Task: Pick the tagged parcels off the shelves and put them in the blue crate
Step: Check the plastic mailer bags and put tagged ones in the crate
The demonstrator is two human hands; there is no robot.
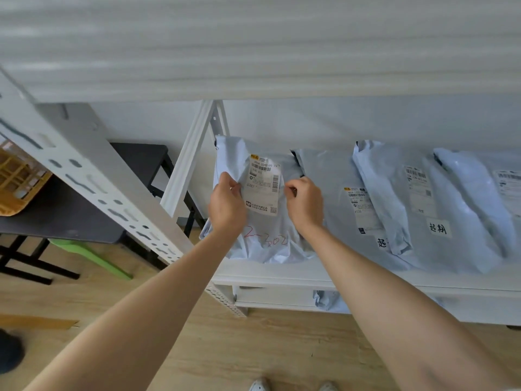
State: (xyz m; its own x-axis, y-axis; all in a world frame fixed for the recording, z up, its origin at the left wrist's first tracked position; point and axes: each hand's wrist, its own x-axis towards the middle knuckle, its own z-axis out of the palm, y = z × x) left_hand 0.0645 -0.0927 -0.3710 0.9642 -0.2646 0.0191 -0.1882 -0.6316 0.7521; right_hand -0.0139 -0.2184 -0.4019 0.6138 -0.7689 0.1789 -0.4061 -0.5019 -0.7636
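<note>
A row of pale blue plastic parcels leans on the white shelf [282, 273]. The leftmost parcel [262, 232] carries a white shipping label and red handwriting near its bottom. My left hand [227, 203] pinches its left side beside the label, and my right hand [306, 203] pinches its right edge. To the right stand a second parcel [332, 176], a third parcel [394, 193] and a fourth [473, 198], two of them with white handwritten tags low down. The blue crate is out of view.
A white perforated upright [93, 176] slants across the left. Behind it are a dark table [62, 218], a yellow crate [17, 182] and a green stool [93, 255]. Another parcel [329, 300] lies on the lower shelf. Wooden floor lies below.
</note>
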